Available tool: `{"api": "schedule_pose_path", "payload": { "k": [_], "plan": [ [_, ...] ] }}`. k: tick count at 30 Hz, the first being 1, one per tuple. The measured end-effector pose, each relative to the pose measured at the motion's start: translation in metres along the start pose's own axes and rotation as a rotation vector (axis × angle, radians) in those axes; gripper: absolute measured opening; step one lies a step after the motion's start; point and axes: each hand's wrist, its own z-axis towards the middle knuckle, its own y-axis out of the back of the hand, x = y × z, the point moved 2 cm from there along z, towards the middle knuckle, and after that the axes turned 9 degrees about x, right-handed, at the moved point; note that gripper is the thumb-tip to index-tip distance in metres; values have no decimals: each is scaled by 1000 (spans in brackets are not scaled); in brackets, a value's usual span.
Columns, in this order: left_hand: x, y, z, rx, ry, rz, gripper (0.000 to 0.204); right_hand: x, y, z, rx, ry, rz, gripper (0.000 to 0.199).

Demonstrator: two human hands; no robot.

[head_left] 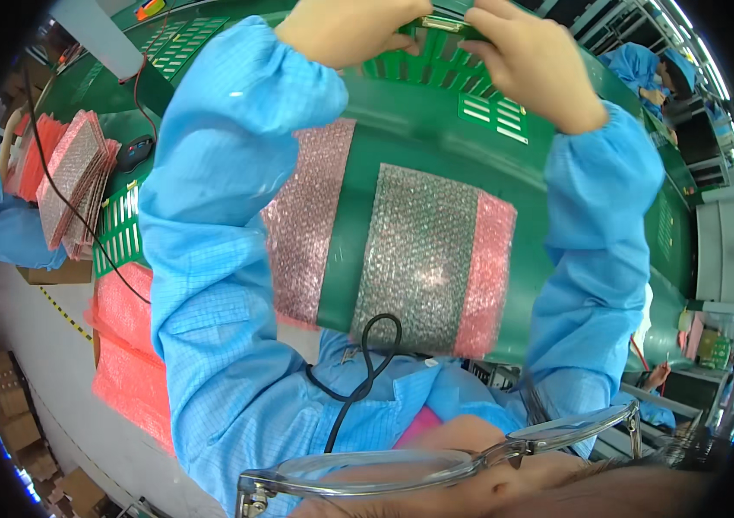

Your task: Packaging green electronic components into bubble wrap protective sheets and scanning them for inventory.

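At the far edge of the bench, my left hand (354, 33) and my right hand (535, 65) are raised with fingers bent. Between them is a small green circuit board (443, 23), seen nearly edge-on with a silvery connector along it. Each hand pinches one end of the board; the upper fingertips are partly cut off by the picture's edge. Below the hands lies a green slotted tray (495, 116). Nearer to me, a clear bubble-wrap bag with a pink strip (423, 250) rests flat on the green mat. Another bubble-wrap bag (311, 216) lies left of it, partly under my left sleeve.
On the left are a stack of pink bubble-wrap bags (82, 177), a black mouse (135, 154) and another green slotted tray (121, 220). Pink wrap (129, 345) hangs beside my left arm. A dark cable (65, 194) crosses there. Co-workers in blue sit left and far right (643, 73).
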Motion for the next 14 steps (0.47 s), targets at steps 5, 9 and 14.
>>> {"api": "schedule_pose_path", "payload": {
  "k": [5,9,14],
  "plan": [
    [-9,6,-54,-383,238,-701,25,9,18,-61,-670,-255,-284,41],
    [-22,-36,-80,-514,487,-1492,32,34,-70,-130,-496,-567,1386,49],
    [-57,-101,-96,-319,498,-1809,45,78,-110,-160,-367,-496,2021,45]
  ]
}}
